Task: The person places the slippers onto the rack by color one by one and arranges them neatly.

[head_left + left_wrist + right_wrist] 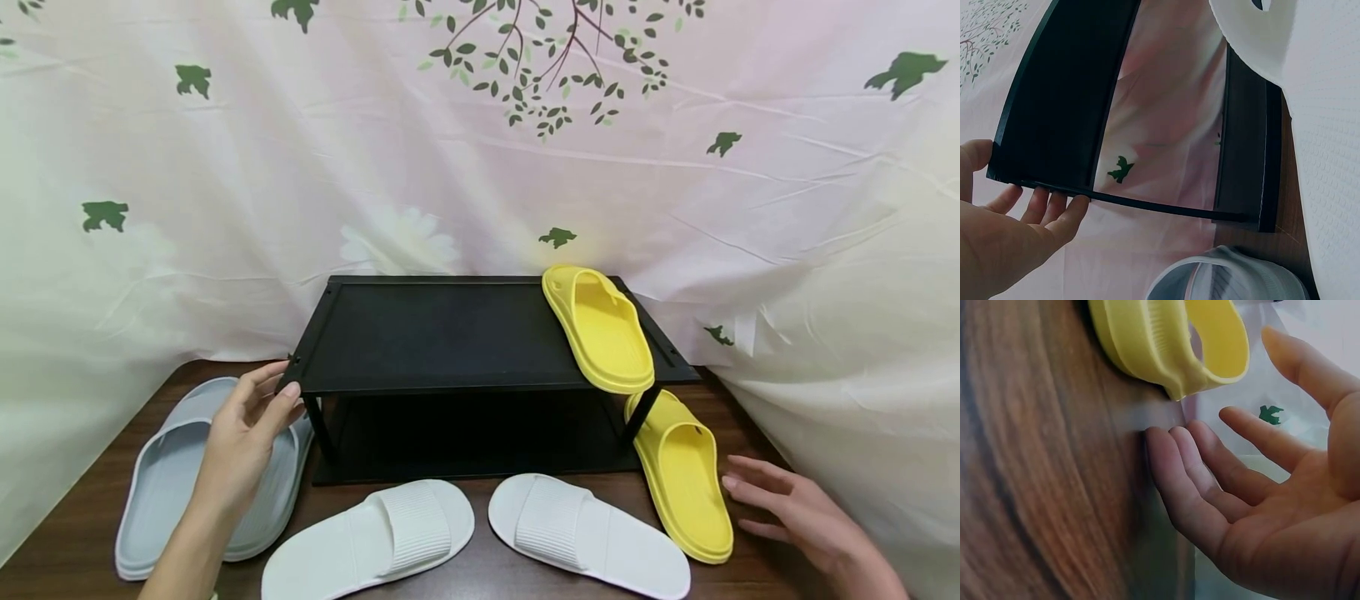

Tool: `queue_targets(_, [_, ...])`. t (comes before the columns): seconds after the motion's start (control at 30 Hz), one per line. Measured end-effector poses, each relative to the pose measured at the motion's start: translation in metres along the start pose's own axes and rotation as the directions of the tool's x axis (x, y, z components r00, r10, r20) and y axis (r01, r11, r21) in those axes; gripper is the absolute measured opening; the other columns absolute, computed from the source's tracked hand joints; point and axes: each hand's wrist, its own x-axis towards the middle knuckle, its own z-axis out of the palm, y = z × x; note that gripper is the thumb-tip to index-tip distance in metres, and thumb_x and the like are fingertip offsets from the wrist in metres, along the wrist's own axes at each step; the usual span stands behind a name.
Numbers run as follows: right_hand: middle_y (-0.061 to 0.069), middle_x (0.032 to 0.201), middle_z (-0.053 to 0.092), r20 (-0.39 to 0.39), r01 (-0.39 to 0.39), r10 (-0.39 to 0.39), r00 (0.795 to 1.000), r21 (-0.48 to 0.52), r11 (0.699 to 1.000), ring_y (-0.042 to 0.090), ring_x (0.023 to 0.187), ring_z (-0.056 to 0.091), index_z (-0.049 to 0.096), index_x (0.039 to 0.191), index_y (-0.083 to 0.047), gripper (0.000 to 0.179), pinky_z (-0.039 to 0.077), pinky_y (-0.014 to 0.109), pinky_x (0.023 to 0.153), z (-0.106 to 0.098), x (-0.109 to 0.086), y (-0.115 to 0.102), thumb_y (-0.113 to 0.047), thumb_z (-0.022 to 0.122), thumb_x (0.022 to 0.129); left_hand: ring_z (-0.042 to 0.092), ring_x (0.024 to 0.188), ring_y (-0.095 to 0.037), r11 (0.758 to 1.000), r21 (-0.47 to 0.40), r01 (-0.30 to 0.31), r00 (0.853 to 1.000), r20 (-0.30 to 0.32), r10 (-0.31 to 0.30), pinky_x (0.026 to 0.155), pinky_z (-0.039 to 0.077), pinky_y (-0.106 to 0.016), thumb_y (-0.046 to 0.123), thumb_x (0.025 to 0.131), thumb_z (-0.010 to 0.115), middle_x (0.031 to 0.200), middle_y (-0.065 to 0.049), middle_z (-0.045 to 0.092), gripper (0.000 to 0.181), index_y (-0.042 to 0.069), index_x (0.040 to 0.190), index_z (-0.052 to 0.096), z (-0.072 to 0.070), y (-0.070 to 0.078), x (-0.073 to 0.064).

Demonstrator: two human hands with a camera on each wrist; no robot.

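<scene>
My left hand [243,433] is at the front left corner of a black two-tier shoe rack [435,333]. In the left wrist view its thumb and fingers [1072,215] grip the edge of the top shelf. One yellow slipper [618,346] lies on the right end of that shelf, toe toward the back. Its mate, another yellow slipper [688,483], stands on the table by the rack's front right leg. Just right of it, my right hand [798,512] hovers with loosely spread fingers, apart from the slipper and holding nothing.
A pair of grey-blue slippers [168,479] sits left of the rack, partly behind my left arm. In front lie a left white slipper [337,542] and a right white slipper [622,537], toes angled together. A printed cloth [225,167] hangs behind and around the brown table [465,575].
</scene>
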Motion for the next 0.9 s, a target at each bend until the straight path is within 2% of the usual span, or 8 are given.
queue_targets(0.17, [0.029,0.151,0.039,0.016,-0.013,0.013,1.000,0.006,1.000,0.023,0.117,0.060,0.021,0.156,0.010,0.081,0.058,0.050,0.093,0.000,0.002,0.001,-0.034,0.064,0.102,0.057,0.112,-0.015,1.000,-0.001,-0.008,1.000,0.000,0.008,0.091,0.054,-0.017,0.022,0.104,0.061,0.135,-0.007,0.049,0.046,0.005,0.145,0.047,0.000,0.000,0.001])
queue_targets(0.3, [0.021,0.144,0.050,0.031,-0.006,0.006,0.999,0.017,1.000,0.023,0.116,0.061,0.019,0.156,0.010,0.082,0.058,0.049,0.092,0.001,0.004,0.000,-0.032,0.063,0.103,0.057,0.111,-0.015,1.000,-0.021,-0.007,1.000,0.000,0.007,0.091,0.054,-0.017,0.020,0.104,0.061,0.133,-0.005,0.050,0.046,0.005,0.145,0.047,0.000,0.000,0.002])
queue_targets(0.37, [0.022,0.142,0.052,0.032,-0.004,0.004,0.999,0.014,1.000,0.022,0.115,0.061,0.018,0.156,0.011,0.081,0.059,0.048,0.091,0.002,0.005,0.000,-0.031,0.063,0.103,0.057,0.112,-0.015,1.000,-0.027,-0.007,1.000,0.004,0.007,0.092,0.054,-0.017,0.020,0.104,0.061,0.133,-0.005,0.050,0.046,0.005,0.145,0.047,0.000,0.000,0.001])
queue_targets(0.57, [0.031,0.146,0.046,0.004,-0.029,0.029,1.000,-0.030,0.999,0.024,0.113,0.063,0.020,0.155,0.012,0.085,0.060,0.047,0.086,0.009,0.006,-0.005,-0.030,0.069,0.100,0.057,0.112,-0.014,1.000,-0.022,-0.013,1.000,0.007,0.013,0.092,0.054,-0.017,0.020,0.104,0.060,0.134,-0.005,0.050,0.046,0.005,0.146,0.046,-0.001,-0.002,-0.001])
queue_targets(0.9, [0.035,0.147,0.042,-0.034,-0.035,0.033,0.999,-0.066,0.997,0.023,0.105,0.067,0.022,0.154,0.012,0.090,0.062,0.047,0.081,0.016,0.008,-0.005,-0.027,0.076,0.094,0.057,0.111,-0.013,0.999,-0.030,-0.014,1.000,0.003,0.014,0.091,0.054,-0.017,0.019,0.104,0.061,0.132,-0.006,0.051,0.045,0.005,0.145,0.048,0.000,-0.001,0.000])
